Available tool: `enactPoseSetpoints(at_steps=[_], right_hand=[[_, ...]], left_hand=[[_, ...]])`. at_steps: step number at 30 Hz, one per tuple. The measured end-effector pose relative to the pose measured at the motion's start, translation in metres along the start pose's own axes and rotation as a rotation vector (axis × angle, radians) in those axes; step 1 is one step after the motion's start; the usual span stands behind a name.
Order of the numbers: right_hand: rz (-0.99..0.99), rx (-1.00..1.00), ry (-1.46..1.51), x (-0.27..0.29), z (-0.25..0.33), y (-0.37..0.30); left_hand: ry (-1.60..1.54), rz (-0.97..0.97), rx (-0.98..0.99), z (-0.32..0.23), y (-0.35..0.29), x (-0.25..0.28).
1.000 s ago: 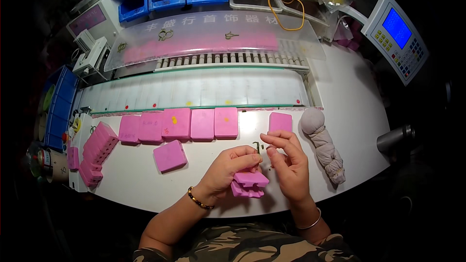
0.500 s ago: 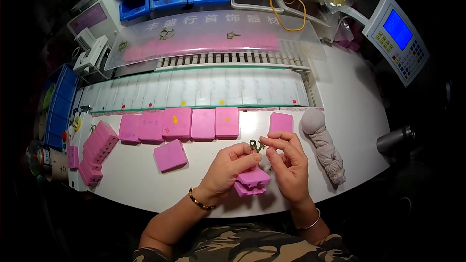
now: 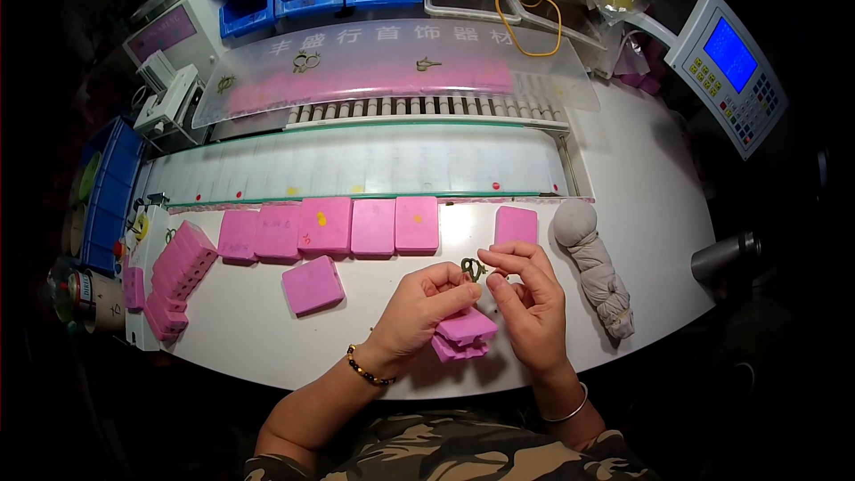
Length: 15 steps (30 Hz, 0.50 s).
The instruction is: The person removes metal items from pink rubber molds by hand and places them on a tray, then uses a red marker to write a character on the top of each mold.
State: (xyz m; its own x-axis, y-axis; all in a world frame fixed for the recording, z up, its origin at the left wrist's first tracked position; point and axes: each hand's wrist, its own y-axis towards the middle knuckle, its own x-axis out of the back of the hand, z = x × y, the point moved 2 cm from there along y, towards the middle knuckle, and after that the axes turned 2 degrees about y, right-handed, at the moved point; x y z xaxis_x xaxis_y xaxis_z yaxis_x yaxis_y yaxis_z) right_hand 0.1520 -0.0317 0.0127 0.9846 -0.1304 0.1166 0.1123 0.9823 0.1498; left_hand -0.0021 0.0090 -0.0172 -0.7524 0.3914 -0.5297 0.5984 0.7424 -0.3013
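My left hand [image 3: 425, 303] pinches a small dark green looped piece [image 3: 473, 269], which looks like wax, between thumb and forefinger. A pink rubber mould [image 3: 465, 327], its two halves gaping at one side, sits under the same hand, gripped by fingers I see only in part. Close by on the right, my right hand [image 3: 532, 303] is open, its fingers curved and its thumb apart from them. Its forefinger tip is beside the green piece; whether they touch I cannot tell.
Several pink mould blocks [image 3: 372, 226] line the conveyor belt [image 3: 392, 156], and others stand in a slanting stack [image 3: 183, 267] on the left. One block [image 3: 313, 286] lies nearer me. A tied cloth pouch [image 3: 595, 267] is on the right, below the keypad panel [image 3: 728, 71].
The belt's panels and coloured dots have shifted left. The green piece has turned slightly and now shows more of its loops. Both hands have barely moved.
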Motion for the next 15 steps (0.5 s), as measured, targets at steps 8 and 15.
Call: enactPoseSetpoints(at_steps=[8, 15], right_hand=[[-0.004, 0.001, -0.013, -0.0001, 0.0007, 0.0004], [0.002, 0.006, 0.006, -0.0009, 0.0005, 0.0008]], left_hand=[[0.029, 0.007, 0.013, 0.001, 0.0003, -0.0003], [0.048, -0.002, -0.024, 0.0023, 0.0001, -0.0008]])
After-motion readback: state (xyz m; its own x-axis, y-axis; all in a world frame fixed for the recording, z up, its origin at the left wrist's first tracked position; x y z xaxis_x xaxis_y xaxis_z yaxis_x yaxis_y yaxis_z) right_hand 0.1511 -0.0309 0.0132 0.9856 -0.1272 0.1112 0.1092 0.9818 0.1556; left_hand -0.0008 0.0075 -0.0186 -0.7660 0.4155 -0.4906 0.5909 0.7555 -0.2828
